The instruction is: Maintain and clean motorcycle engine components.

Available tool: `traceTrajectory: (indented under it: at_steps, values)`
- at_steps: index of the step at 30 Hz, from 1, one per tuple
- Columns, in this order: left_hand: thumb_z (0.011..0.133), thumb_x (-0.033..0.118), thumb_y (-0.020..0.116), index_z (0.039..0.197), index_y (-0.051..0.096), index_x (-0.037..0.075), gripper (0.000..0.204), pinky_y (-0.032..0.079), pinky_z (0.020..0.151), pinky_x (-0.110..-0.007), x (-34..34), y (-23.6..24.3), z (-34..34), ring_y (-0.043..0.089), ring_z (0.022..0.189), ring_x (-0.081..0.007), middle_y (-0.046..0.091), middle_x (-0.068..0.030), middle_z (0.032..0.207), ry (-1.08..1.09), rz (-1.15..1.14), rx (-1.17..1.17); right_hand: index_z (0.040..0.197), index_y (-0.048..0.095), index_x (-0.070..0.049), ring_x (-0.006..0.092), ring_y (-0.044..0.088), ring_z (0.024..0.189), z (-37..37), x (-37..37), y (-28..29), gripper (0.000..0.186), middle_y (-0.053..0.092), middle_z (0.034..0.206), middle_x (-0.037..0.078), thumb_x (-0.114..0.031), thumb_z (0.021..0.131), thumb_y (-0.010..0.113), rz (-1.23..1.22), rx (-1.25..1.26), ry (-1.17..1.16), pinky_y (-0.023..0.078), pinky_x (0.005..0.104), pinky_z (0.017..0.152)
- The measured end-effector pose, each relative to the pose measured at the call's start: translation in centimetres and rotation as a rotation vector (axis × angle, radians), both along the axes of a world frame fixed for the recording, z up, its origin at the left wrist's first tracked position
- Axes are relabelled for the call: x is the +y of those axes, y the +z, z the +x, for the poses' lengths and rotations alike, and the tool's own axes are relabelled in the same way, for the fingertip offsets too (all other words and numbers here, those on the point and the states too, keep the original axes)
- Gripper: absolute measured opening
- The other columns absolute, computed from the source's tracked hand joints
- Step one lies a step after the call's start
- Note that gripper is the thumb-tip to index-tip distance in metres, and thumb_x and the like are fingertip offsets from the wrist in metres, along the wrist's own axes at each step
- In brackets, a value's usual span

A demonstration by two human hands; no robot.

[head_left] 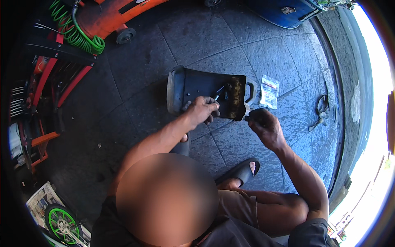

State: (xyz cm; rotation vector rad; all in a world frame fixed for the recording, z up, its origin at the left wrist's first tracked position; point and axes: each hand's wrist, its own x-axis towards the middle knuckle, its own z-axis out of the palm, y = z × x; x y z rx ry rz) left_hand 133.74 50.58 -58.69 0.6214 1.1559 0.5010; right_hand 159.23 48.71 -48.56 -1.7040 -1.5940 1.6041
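Observation:
A grey jerry can cut open along one side [175, 92] lies on the floor in front of me, its handle to the right. Over its near edge, my left hand [200, 110] pinches a thin, shiny rod-like piece [217, 97]. Past that piece, small dark parts [226, 95] lie in the can beside a brown, grimy patch. My right hand [264, 125] is closed at the can's near right corner, by the spout. A small dark bit shows at its fingertips; what it is, I cannot make out. Both hands look blackened.
A white printed packet [269, 91] lies right of the can, and a dark strap [321, 112] farther right. An orange tank on wheels [103, 18] with a green coiled hose [72, 29] stands far left. A red tool rack [45, 78] is at left, a blue drum [275, 12] far right.

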Motion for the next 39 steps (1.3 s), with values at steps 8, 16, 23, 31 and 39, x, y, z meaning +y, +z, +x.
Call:
traceTrajectory:
  at_steps: [8,16,23,31,39]
  values:
    - [0.092,0.016,0.063,0.1,0.067,0.0,0.018,0.052,0.056,-0.029,4.0,-3.7,-0.9,0.065,0.065,-0.0141,0.07,-0.0071,0.08,-0.064,0.427,0.483,0.115,0.061,0.001,0.0085,0.059,0.084,-1.0,1.2,2.2,0.027,0.069,0.098,0.005,-0.014,0.093,0.068,-0.067,0.068,-0.107,0.049,0.0266,0.074]
    - [0.085,0.018,0.064,0.114,0.065,-0.001,0.034,0.054,0.085,-0.046,4.9,-7.2,1.9,0.065,0.096,-0.0411,0.067,-0.0249,0.102,-0.146,0.92,0.78,0.114,0.062,0.001,0.0091,0.054,0.071,-0.6,1.0,1.1,0.029,0.066,0.089,0.003,-0.019,0.094,0.067,-0.127,0.04,-0.039,0.048,0.0272,0.065]
    - [0.084,0.015,0.065,0.114,0.064,-0.003,0.034,0.054,0.088,-0.047,7.0,-8.1,5.1,0.065,0.1,-0.0429,0.068,-0.0268,0.105,-0.351,0.792,0.835,0.11,0.063,0.0,0.0098,0.053,0.071,-0.7,0.6,1.6,0.027,0.062,0.086,0.003,-0.019,0.091,0.068,-0.153,0.1,-0.094,0.047,0.0277,0.065]
    - [0.088,0.007,0.062,0.114,0.062,-0.002,0.028,0.055,0.076,-0.033,4.4,-6.7,2.8,0.07,0.083,-0.0231,0.07,-0.0165,0.089,-0.072,0.854,0.509,0.111,0.062,0.0,0.0096,0.054,0.072,0.4,-0.1,1.5,0.025,0.063,0.089,0.003,-0.016,0.092,0.066,-0.148,0.15,-0.143,0.047,0.0274,0.066]
    - [0.091,0.001,0.06,0.131,0.051,0.003,0.041,0.051,0.07,-0.021,1.3,-2.5,0.9,0.059,0.084,-0.0069,0.062,-0.0008,0.103,0.068,0.713,0.205,0.109,0.06,0.001,0.0098,0.054,0.072,-0.4,0.4,1.5,0.024,0.061,0.085,0.003,-0.016,0.093,0.066,-0.14,0.172,-0.099,0.048,0.0283,0.067]
